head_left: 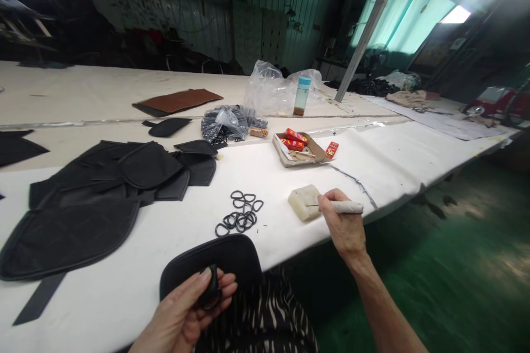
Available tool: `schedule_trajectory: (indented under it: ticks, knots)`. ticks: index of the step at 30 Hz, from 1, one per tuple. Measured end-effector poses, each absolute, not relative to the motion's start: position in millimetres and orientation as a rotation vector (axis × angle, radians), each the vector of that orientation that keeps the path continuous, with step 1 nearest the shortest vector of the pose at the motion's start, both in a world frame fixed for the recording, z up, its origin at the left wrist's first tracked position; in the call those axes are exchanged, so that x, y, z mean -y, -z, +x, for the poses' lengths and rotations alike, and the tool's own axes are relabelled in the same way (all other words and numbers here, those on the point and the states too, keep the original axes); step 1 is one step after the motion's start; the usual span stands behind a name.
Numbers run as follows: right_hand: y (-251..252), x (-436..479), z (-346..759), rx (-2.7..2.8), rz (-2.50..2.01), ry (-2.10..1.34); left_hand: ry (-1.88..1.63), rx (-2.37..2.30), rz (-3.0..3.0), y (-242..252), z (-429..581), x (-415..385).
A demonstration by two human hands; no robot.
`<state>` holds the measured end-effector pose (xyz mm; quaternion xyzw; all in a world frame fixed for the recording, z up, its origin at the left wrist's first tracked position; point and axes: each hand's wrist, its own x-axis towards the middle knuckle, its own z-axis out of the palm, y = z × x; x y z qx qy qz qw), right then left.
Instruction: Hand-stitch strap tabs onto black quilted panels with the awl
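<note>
My right hand (343,229) pinches an awl-like tool with a pale wrapped handle (349,207). Its thin metal tip touches the top of a yellowish, wax-like block (298,203) on the white table covering. Lower down, my left hand (188,309) grips a folded black strap (213,281) between thumb and fingers. That strap lies against a rounded black panel (236,256) with piped edging, at the table's near edge above my lap. Whether a ring sits inside the strap's fold, I cannot tell. Several black D-rings (244,222) lie loose between the panel and the block.
Stacked black panels (83,226) spread over the left side. Behind the block stands a cardboard tray (285,161) with red packets. Farther back are a bag of black parts (226,124), a brown sheet (186,100), clear plastic (269,88) and a blue-lidded bottle (302,96).
</note>
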<state>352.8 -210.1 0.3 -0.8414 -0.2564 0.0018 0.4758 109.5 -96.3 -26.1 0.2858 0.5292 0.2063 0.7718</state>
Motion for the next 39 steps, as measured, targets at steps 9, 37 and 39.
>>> schedule_trajectory:
  ticks: [9,37,39]
  knots:
    - [6.7,208.0,355.3,0.533,-1.981,-0.020,-0.403,-1.062,0.596,19.8,106.6,96.2]
    - [25.1,192.3,226.2,0.391,-1.133,-0.883,-0.446,-0.727,0.717,24.6,93.4,114.9]
    - [26.5,192.6,225.7,0.396,-1.135,-0.896,-0.440,-0.723,0.724,24.7,93.0,114.9]
